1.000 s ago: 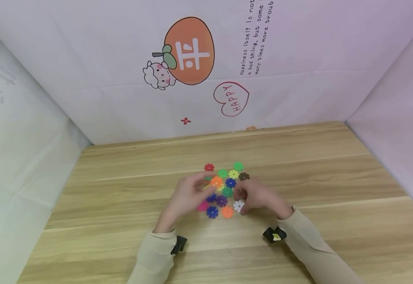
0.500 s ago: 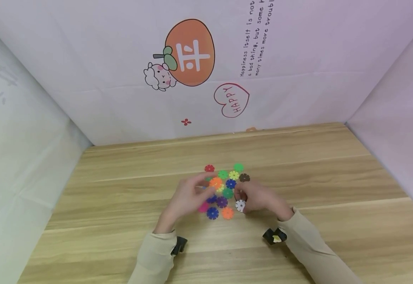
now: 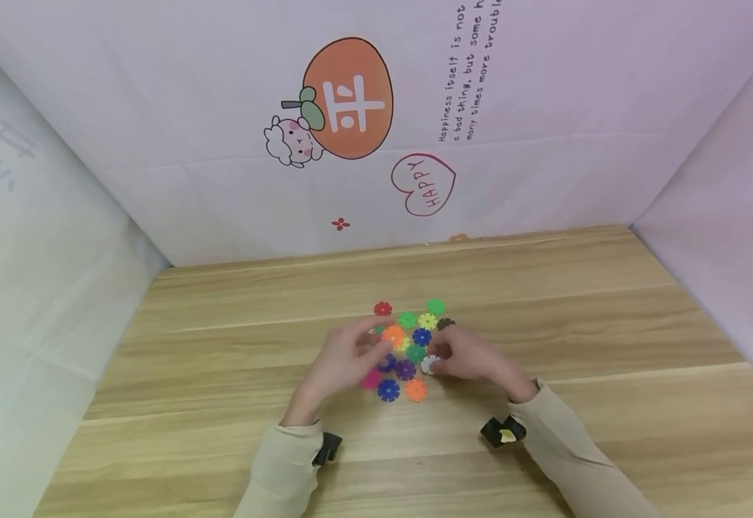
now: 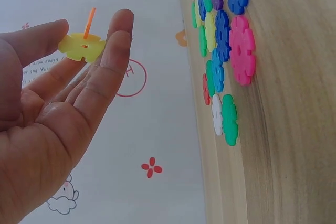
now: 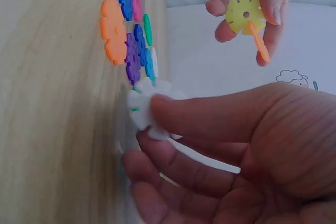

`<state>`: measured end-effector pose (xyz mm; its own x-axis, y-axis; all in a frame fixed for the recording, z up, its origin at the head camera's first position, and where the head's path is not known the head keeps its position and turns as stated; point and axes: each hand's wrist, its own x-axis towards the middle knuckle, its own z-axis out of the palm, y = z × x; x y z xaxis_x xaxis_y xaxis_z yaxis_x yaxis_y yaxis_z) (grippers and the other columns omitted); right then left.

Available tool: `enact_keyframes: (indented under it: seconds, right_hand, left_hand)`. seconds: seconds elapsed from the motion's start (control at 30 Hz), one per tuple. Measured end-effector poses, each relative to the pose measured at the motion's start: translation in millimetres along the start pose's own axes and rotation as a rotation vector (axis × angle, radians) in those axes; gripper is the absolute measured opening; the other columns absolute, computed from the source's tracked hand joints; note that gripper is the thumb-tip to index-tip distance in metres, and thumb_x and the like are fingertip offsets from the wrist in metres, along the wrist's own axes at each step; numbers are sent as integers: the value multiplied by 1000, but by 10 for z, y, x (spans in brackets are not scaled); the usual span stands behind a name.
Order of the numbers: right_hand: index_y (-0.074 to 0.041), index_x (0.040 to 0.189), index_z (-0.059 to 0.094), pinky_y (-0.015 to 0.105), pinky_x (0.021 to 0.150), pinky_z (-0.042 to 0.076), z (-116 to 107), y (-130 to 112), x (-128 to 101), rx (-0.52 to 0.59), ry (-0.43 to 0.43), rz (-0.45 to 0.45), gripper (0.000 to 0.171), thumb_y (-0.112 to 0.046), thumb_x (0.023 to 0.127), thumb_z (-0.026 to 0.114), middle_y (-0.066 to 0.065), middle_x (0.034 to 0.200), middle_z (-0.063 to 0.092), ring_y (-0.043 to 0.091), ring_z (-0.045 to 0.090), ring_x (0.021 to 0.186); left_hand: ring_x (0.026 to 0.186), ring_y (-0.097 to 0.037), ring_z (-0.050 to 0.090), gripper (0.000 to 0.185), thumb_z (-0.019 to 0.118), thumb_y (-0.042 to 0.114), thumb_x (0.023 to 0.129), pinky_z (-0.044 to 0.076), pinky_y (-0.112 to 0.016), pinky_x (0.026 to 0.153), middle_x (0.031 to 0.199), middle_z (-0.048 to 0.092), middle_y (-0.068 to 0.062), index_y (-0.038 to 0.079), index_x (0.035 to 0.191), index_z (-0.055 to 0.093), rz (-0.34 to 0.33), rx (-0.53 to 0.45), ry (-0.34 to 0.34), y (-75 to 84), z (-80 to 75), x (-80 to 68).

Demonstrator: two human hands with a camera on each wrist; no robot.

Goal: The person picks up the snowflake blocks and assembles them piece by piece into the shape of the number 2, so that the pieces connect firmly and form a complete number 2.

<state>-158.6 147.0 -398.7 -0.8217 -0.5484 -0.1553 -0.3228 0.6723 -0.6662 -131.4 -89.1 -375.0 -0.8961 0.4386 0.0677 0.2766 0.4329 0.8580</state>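
**Snowflake discs, wooden table**

Head view: flat plastic snowflake discs (image 3: pixel 405 345) are clustered at table (image 3: pixel 544 302) centre.

Left wrist view: a joined yellow-and-orange plastic disc pair (image 4: pixel 81 45) is pinched by the left hand (image 4: pixel 58 114), discs at 2 o'clock.

Right wrist view: a white plastic snowflake disc (image 5: pixel 144 108) is pinched by the right hand (image 5: pixel 231 156).

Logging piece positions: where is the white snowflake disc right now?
The white disc is pinched in the right hand, just off the wooden table, at the pile's right edge beside the purple disc.

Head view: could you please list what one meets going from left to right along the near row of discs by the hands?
Pink disc → blue disc → orange disc → white disc held in the right hand.
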Motion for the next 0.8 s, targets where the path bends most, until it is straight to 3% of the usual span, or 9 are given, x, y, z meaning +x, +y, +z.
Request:
enact_keyframes:
  seconds: [0.13,0.37,0.67,0.8]
  right_hand:
    - [-8,87,68,28,62,48,-5,-1,4,27,105,-70,4,-8,84,71,-2,77,61,12,54,70]
    - [-9,94,73,26,61,52,-41,-120,-8,106,241,-174,7,-8,88,69,-4,81,66,11,57,70]
    - [-8,93,75,24,57,52,-49,-203,-20,126,301,-186,8,-7,85,72,-4,81,67,10,58,67]
    - [-9,92,75,24,56,52,-38,-206,-17,116,306,-197,7,-7,85,72,-5,80,67,9,58,67]
  left_hand:
    - [78,-11,67,37,58,19,96,56,-30,60,104,70,-8,18,133,56,-27,-4,-14,-10,0,0]
    - [88,-17,67,32,57,21,96,54,-27,68,108,68,-5,14,128,60,3,49,-15,-21,-8,1]
    - [64,-17,63,32,54,23,98,51,-27,60,93,70,-9,8,126,61,17,82,-41,-28,-21,-1]
    - [63,-19,64,34,53,24,99,50,-27,57,91,70,-10,6,127,61,16,73,-55,-45,-16,-2]
